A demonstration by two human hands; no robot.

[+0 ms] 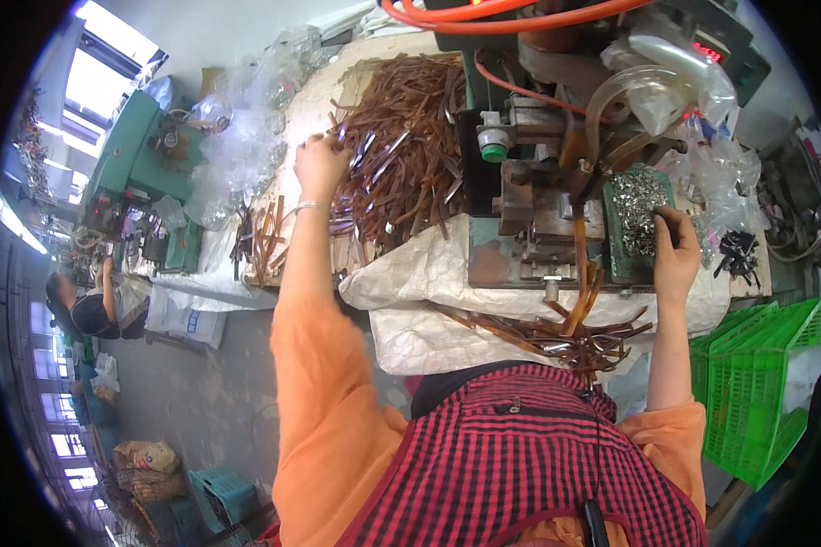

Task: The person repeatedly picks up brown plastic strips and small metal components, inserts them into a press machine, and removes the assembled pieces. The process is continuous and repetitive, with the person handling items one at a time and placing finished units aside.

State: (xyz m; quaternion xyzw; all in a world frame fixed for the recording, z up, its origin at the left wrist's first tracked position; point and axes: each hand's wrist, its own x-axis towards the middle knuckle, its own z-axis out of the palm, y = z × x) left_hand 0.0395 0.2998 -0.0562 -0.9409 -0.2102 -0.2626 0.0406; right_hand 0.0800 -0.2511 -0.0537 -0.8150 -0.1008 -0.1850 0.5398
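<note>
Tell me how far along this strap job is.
Done, by the look of it: a heap of brown straps with metal ends lies in front of the press. In hand: the left hand reaches into the big pile of loose brown straps, and the right hand rests at the tray of small metal clips. Left: most of that pile, far larger than the heap.

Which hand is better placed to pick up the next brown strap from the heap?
Left. The left hand already rests on the heap of brown straps, fingers among them. The right hand is across the green press machine, at the tray of small metal parts.
</note>
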